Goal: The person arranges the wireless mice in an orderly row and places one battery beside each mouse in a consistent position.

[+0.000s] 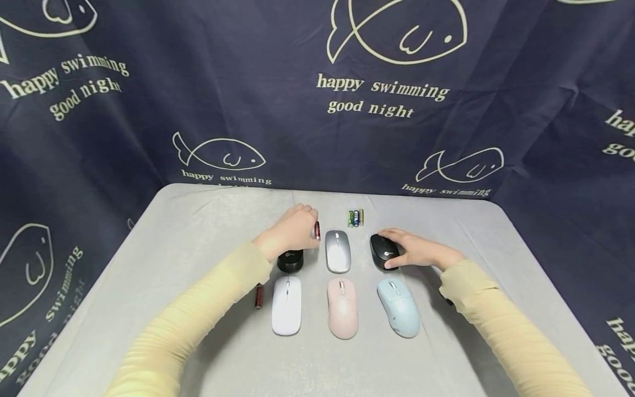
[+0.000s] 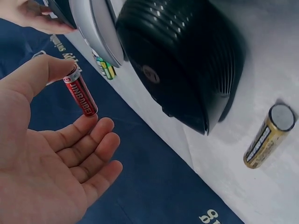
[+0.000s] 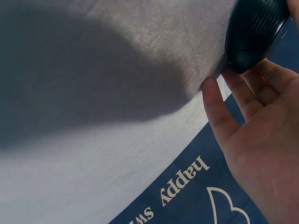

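My left hand (image 1: 296, 227) pinches a red battery (image 2: 80, 91) by its ends, between thumb and fingertip, above the table. Just below that hand sits a black mouse (image 1: 290, 262), partly hidden by it in the head view. Another black mouse (image 1: 384, 251) is gripped by my right hand (image 1: 414, 248), thumb on the near side and fingers at the far end. Between the hands lies a grey mouse (image 1: 338, 252). In the left wrist view a gold and black battery (image 2: 269, 136) is beside the left black mouse.
A white mouse (image 1: 286, 306), a pink mouse (image 1: 343, 309) and a light blue mouse (image 1: 399, 307) form the near row. Several small batteries (image 1: 355, 218) lie together farther back. A dark red battery (image 1: 258, 296) lies left of the white mouse. A dark object (image 1: 446, 299) is mostly hidden by the right sleeve.
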{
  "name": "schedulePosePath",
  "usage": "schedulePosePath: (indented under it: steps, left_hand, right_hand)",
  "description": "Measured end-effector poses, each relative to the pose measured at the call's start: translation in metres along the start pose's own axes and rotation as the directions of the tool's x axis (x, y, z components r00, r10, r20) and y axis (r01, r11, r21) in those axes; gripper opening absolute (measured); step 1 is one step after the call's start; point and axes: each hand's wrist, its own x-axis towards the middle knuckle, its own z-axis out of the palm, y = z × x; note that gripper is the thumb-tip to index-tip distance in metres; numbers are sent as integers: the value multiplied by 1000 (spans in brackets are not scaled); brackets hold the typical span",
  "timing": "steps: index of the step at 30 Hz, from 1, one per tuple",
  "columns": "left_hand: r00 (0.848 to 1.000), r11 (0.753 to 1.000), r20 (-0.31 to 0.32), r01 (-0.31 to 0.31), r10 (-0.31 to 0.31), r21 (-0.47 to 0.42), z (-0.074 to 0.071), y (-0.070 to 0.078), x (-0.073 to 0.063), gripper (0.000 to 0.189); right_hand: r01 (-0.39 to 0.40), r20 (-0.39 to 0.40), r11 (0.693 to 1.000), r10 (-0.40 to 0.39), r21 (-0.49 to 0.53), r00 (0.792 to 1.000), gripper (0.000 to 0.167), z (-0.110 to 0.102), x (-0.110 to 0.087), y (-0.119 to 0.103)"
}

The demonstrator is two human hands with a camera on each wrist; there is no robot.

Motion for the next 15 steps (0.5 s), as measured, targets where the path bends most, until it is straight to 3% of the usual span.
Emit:
schedulePosePath:
  steps: [15]
  left_hand:
    - [997, 999, 66, -45, 44, 22, 11, 17, -5, 58]
  right_hand:
    - [-4, 0, 1000, 4, 26, 1000, 84, 1, 0, 1]
